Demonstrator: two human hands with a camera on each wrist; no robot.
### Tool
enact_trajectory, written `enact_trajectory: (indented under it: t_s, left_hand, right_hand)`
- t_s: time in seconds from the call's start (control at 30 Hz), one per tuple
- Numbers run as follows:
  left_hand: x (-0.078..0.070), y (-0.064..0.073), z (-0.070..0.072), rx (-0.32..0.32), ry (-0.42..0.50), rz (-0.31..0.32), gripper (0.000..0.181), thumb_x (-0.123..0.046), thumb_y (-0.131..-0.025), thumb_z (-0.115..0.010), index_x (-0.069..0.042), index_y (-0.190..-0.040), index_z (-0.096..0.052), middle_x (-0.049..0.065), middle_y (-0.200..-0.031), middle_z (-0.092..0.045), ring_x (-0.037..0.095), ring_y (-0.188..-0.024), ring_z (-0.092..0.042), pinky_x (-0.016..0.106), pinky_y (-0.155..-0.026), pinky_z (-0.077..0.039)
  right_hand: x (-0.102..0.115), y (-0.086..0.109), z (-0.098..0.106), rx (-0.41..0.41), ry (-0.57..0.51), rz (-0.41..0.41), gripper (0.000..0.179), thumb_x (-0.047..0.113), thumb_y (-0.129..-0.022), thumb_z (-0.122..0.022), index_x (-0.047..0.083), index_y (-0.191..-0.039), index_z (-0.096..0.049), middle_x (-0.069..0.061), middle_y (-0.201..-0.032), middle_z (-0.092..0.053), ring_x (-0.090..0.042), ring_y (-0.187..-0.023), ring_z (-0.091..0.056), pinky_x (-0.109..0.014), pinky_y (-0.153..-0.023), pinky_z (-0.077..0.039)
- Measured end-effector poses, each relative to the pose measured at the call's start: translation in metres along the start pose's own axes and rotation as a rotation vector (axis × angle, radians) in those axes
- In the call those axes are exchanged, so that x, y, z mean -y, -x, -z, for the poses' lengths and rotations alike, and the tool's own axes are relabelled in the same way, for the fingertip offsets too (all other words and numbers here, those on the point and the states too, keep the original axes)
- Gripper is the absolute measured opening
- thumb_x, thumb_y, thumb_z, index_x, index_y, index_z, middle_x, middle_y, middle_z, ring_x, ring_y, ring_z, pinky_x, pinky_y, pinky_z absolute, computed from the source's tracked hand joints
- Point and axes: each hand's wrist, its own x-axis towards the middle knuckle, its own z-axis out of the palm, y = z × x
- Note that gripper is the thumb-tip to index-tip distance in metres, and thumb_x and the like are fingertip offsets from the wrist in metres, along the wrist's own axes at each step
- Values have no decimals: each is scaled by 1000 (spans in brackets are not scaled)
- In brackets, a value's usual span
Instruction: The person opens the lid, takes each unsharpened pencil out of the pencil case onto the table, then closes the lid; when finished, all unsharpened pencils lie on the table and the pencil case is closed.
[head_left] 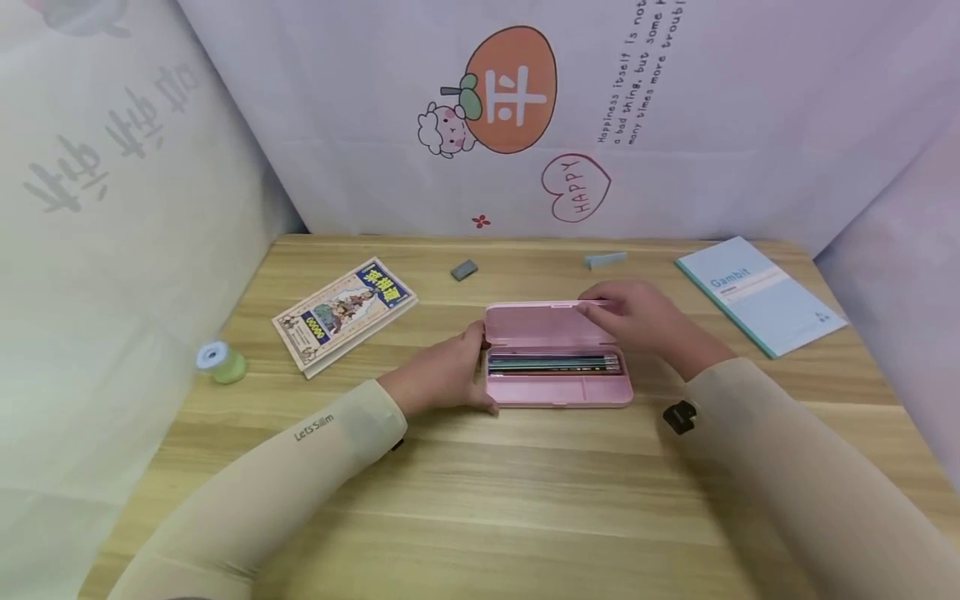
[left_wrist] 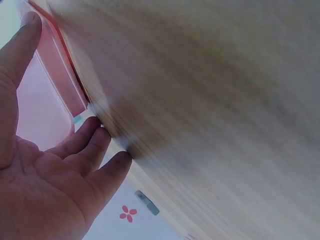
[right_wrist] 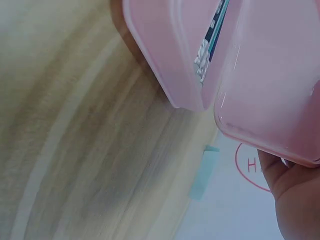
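Note:
A pink pencil case point(head_left: 534, 390) lies with its lid point(head_left: 528, 327) raised on the wooden table. Several pencils point(head_left: 551, 364) lie side by side in its rear compartment; their ends point(right_wrist: 202, 60) also show in the right wrist view. My left hand point(head_left: 448, 372) spans the case's left end, thumb at the front corner and fingers toward the back. Seen from the left wrist, the thumb point(left_wrist: 30, 30) lies against the pink case. My right hand point(head_left: 643, 321) pinches the lid's upper edge near its right corner, the fingers partly hidden behind it.
On the left are an illustrated book point(head_left: 345, 317) and a small green container with a white top point(head_left: 221, 362). A grey eraser-like block point(head_left: 464, 270) and a light blue piece point(head_left: 604, 259) lie toward the back. A blue notebook point(head_left: 761, 296) lies at right.

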Motion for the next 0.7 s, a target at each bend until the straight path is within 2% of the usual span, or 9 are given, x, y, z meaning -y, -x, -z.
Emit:
enact_trajectory:
  t_s: [0.2,0.33,0.47,0.6,0.7]
  left_hand:
    - [-1,3,-4,-9,-7,9,117,-53,-75,-91,-6,-158,-23,9,-154,-50,19,-136,-53,37,-115,-42]
    - [0,3,-7,-16,-48,-37,98,-50,-80,-89,-9,-152,-36,5,-145,-55,16,-129,-56,37,-112,-46]
    - [0,2,-7,0,-108,-92,88,-49,-85,-85,-11,-153,-44,4,-147,-54,17,-133,-53,37,-114,-44]
    - [0,2,-6,14,-127,-86,90,-51,-87,-82,-12,-157,-41,4,-156,-48,18,-142,-47,38,-118,-39]
    - [0,3,-5,22,-137,-86,91,-53,-87,-80,-13,-159,-40,4,-159,-45,19,-146,-43,38,-120,-37]
  right_hand:
    - [-7,-15,-3,-10,55,-83,41,45,-105,-59,13,-127,-73,-9,-128,-70,-33,-125,-60,-60,-108,-46]
    - [-10,-23,-8,-37,104,-97,40,41,-106,-58,14,-132,-71,-10,-128,-68,-32,-118,-58,-58,-104,-48]
    - [-15,-29,-15,-41,136,-124,43,35,-107,-55,13,-143,-64,-14,-128,-63,-32,-109,-54,-53,-96,-50]
    - [-23,-34,-20,19,174,-148,50,31,-109,-51,11,-155,-50,-23,-139,-54,-40,-122,-50,-60,-107,-44]
    - [-28,-35,-24,88,208,-155,57,32,-110,-48,9,-161,-37,-27,-151,-43,-46,-139,-40,-64,-117,-32]
